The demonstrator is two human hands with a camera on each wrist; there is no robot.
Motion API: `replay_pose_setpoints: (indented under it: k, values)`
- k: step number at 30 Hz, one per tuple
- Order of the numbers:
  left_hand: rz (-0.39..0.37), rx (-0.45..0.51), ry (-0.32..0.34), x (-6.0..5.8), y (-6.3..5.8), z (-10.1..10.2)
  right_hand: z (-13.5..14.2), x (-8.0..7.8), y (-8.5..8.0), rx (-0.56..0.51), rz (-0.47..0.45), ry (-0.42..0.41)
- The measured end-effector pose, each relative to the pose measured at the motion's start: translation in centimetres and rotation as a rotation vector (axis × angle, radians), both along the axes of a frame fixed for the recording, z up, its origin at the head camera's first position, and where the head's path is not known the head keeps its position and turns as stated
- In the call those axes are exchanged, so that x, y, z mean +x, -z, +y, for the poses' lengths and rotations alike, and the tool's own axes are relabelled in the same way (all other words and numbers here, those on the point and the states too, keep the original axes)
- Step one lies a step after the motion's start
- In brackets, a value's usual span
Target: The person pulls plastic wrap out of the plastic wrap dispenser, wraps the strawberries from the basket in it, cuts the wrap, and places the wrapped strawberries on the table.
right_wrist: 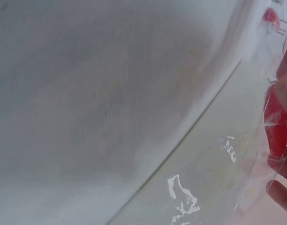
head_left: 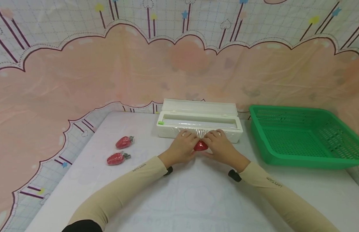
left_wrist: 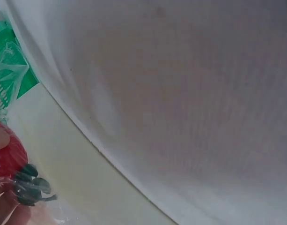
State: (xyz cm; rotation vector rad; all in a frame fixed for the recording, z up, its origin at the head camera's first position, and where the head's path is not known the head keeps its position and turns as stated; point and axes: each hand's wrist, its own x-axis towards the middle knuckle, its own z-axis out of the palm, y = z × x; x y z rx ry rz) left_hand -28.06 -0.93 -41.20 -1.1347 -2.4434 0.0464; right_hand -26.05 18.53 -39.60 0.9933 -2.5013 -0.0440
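A red strawberry (head_left: pixel 201 146) with a dark green leafy top (left_wrist: pixel 30 185) is held between both hands, just in front of a white cling film dispenser (head_left: pixel 196 131). Clear film (head_left: pixel 201 132) stretches from the dispenser to the fruit and lies around it, wrinkled and shiny in both wrist views. My left hand (head_left: pixel 183 146) grips the strawberry and film from the left, fingers curled. From the right, my right hand (head_left: pixel 221 146) pinches the same fruit and film; its fingertips (right_wrist: pixel 286 96) press on the red side.
Two film-covered strawberries, one farther back (head_left: pixel 124 142) and one nearer (head_left: pixel 117 158), lie on the white table to the left. A green plastic basket (head_left: pixel 283 158) stands at the right. The dispenser's lid (head_left: pixel 199 107) is raised, and a patterned cloth (head_left: pixel 138 74) hangs behind.
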Motion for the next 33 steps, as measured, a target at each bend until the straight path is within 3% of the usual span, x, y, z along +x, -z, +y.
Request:
replay_pose_setpoints:
  k: [6, 12, 22, 33]
  values:
    - [-0.064, 0.032, -0.020, 0.0, 0.1, 0.0, -0.2, -0.2, 0.3, -0.031, -0.010, 0.017]
    - [-0.032, 0.087, -0.074, 0.2, 0.0, -0.3, -0.1, -0.6, 0.8, -0.065, -0.037, 0.020]
    - [-0.053, 0.050, -0.113, 0.1, 0.3, 0.3, -0.4, -0.6, 0.9, -0.077, -0.030, 0.005]
    - [-0.064, 0.028, -0.138, -0.3, 0.4, 1.0, -0.3, -0.7, 1.0, -0.043, -0.080, 0.056]
